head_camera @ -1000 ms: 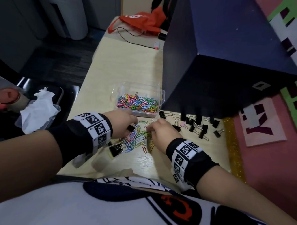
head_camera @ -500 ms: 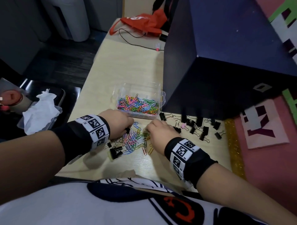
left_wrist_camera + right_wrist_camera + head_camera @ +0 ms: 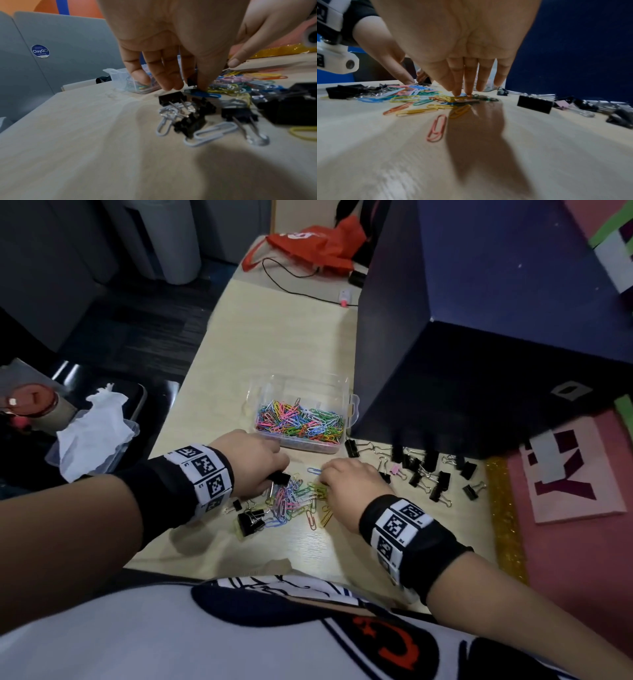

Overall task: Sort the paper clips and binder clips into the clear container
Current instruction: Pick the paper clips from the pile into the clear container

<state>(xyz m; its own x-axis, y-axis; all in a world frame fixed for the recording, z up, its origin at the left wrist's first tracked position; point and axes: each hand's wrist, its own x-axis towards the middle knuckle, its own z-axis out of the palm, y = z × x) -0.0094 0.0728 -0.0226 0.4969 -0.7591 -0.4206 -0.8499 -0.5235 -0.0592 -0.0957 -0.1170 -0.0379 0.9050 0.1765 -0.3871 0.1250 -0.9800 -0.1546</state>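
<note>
The clear container [image 3: 352,405] stands on the table, with coloured paper clips [image 3: 301,419] inside. Just in front of it lies a loose pile of paper clips [image 3: 291,498]. My left hand [image 3: 279,474] hovers over the pile's left side. Its thumb and forefinger pinch a small black binder clip [image 3: 190,81]. My right hand [image 3: 323,479] reaches down on the pile's right side. Thumb and fingertips [image 3: 458,93] come together on a few paper clips [image 3: 462,96]. More black binder clips [image 3: 251,520] lie below the left hand, and several [image 3: 428,470] sit to the right.
A big dark blue box [image 3: 479,337] stands right behind the container and the binder clips. A pink mat [image 3: 565,542] and a gold glitter strip [image 3: 503,508] border the table on the right. At the far end lie a red bag [image 3: 315,244] and a cable. Left of the table is crumpled tissue [image 3: 92,436].
Both hands stay at the loose pile, shifting only slightly. The left hand keeps the black binder clip throughout, and the right hand's fingers stay down on the paper clips.
</note>
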